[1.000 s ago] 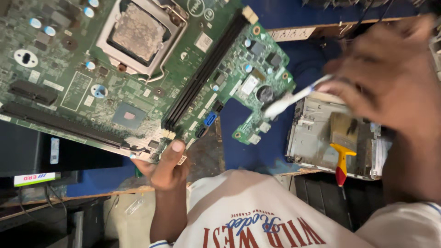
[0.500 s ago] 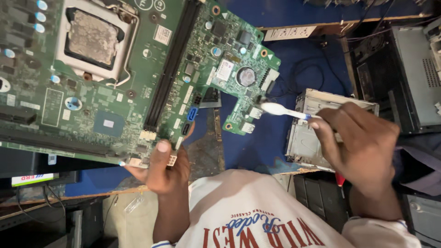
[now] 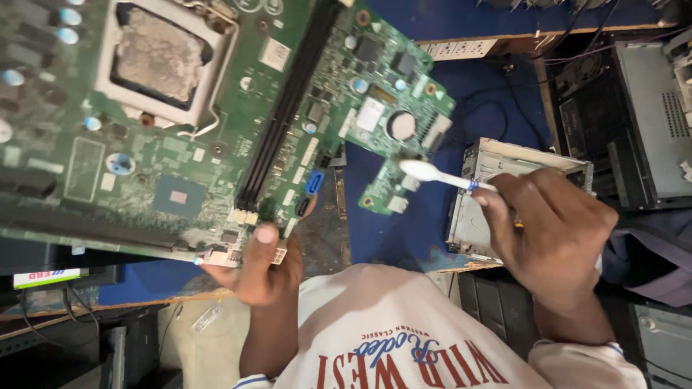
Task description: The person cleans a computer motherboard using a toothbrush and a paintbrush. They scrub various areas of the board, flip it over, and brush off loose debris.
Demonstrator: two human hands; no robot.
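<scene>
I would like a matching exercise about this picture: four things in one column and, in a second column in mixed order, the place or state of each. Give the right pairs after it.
Things:
1. green motherboard
2. white toothbrush
3. processor socket
4. metal drive cage

Places or states:
A. lies on the blue table, under the right hand
B. gripped at its lower edge by the left hand
C. held in the right hand, head at the board's edge
D. grey and dusty, framed by a metal bracket

Pairs: 1-B, 2-C, 3-D, 4-A
</scene>
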